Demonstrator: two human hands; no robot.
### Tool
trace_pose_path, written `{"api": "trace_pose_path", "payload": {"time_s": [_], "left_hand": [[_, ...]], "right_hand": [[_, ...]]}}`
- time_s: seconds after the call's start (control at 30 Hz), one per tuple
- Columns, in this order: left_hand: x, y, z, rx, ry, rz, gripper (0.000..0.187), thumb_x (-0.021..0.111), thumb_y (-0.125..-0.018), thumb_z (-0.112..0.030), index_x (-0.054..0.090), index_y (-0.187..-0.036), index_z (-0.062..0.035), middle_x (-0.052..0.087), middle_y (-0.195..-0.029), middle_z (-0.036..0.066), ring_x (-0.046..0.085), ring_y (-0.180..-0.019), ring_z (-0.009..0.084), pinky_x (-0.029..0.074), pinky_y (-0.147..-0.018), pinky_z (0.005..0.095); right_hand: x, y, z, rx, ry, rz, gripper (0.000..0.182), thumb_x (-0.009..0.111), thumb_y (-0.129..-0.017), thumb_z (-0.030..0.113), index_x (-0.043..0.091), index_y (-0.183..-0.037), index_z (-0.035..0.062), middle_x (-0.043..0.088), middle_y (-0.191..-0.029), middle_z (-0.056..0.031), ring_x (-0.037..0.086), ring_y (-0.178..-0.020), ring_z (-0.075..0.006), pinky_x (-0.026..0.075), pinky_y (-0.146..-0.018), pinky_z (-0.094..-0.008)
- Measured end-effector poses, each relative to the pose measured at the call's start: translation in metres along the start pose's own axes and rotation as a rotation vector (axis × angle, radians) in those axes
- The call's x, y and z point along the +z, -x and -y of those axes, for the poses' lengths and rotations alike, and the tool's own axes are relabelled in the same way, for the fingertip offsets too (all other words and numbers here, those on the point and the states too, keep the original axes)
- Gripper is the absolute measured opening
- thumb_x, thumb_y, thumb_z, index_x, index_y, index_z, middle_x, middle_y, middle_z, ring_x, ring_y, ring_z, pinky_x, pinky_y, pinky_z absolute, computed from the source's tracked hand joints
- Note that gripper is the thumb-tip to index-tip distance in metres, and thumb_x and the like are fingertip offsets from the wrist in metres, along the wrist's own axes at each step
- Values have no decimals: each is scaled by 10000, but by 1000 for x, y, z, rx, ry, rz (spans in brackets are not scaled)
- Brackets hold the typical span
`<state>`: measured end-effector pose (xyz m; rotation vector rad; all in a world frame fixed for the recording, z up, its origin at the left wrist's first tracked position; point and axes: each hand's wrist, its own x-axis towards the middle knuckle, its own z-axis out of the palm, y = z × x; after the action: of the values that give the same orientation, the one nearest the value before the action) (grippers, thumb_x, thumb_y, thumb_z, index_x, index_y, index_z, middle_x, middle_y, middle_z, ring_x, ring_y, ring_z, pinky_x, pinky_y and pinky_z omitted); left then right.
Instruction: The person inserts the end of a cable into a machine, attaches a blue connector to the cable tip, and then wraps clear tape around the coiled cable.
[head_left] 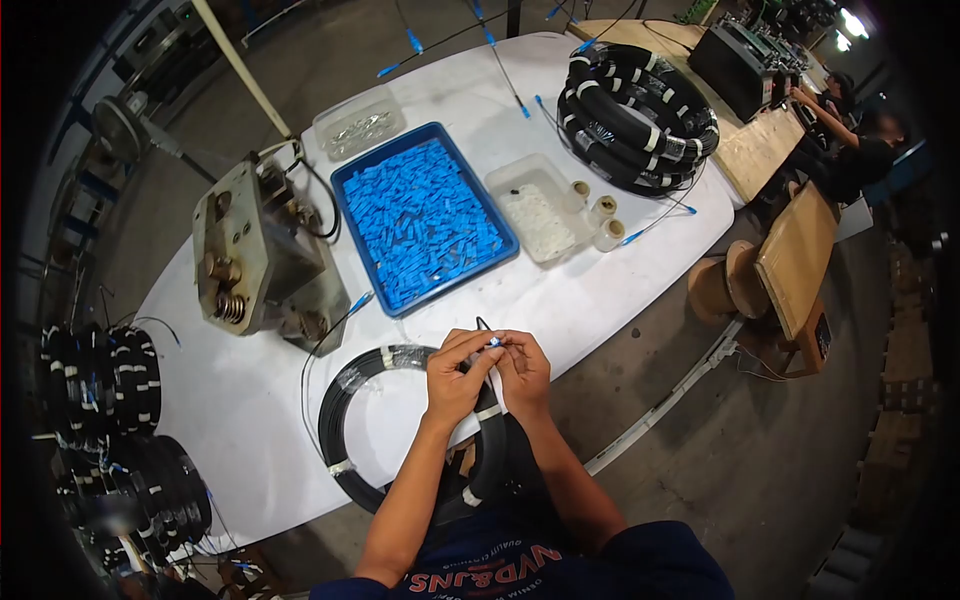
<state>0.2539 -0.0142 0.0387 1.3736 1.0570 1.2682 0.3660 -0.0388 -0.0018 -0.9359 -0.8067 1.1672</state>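
Note:
My left hand [456, 375] and my right hand [523, 372] meet above the table's near edge, fingertips pinched together around a small blue-and-white connector [494, 342]. A short black cable end [482, 323] sticks up behind the fingers. Under my hands lies a coil of black cable [335, 420], bound with white tape and clear wrap. One end of cable with a blue connector [360, 302] rests on the table left of my hands. The fingers partly hide the held connector.
Beyond my hands are a blue tray [513, 245] of blue parts, two clear boxes [400, 125] [575, 250], and stacked black coils [640, 120]. A metal press [240, 250] stands left, more coils [100, 390] far left. Another person [850, 150] works at the upper right.

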Motion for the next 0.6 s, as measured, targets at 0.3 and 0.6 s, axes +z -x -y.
{"api": "trace_pose_path", "payload": {"time_s": [0.3, 0.6], "left_hand": [[41, -50, 15, 17, 32, 138, 192, 726, -847, 9, 711, -1037, 37, 704, -995, 115, 621, -990, 215, 482, -892, 319], [60, -92, 23, -166, 133, 230, 183, 698, -881, 11, 713, -1059, 51, 680, -1014, 111, 628, -803, 136, 488, -707, 223]], "right_hand": [[-30, -35, 24, -56, 44, -71, 272, 646, -944, -37, 507, -1174, 3, 627, -1063, -73, 596, -984, -121, 477, -891, -262], [-39, -72, 38, -113, 87, -217, 327, 664, -915, -73, 427, -1120, 20, 643, -1004, -113, 615, -956, -130, 488, -866, -250]]}}
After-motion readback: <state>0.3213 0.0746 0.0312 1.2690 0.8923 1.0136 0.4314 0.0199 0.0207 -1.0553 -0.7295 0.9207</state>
